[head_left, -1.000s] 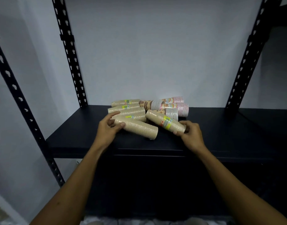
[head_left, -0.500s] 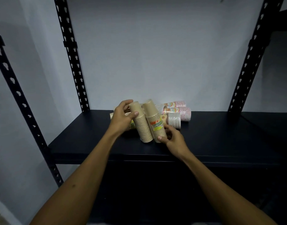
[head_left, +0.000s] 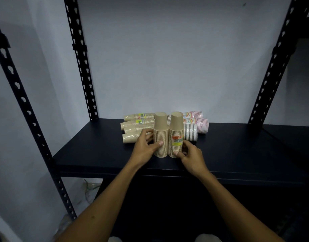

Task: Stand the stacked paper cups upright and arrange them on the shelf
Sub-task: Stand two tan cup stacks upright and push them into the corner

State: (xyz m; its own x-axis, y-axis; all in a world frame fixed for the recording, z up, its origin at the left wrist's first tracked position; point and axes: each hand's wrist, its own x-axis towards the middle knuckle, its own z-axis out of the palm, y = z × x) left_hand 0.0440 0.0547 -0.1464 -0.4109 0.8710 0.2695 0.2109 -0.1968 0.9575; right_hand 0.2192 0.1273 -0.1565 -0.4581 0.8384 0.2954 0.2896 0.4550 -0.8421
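Black shelf (head_left: 97,154) against a pale wall. Two tan stacks upright, touching, long axes vertical, bases up: left stack (head_left: 161,135) pinched low by left hand (head_left: 145,151), right stack (head_left: 176,135) pinched low by right hand (head_left: 192,156). Behind, tan stacks (head_left: 136,126) lying leftward, nearer left hand; striped stacks (head_left: 195,126) lying rightward, nearer right hand.

A storeroom: bare black slotted-steel shelf (head_left: 101,154) against a plain wall (head_left: 167,58).
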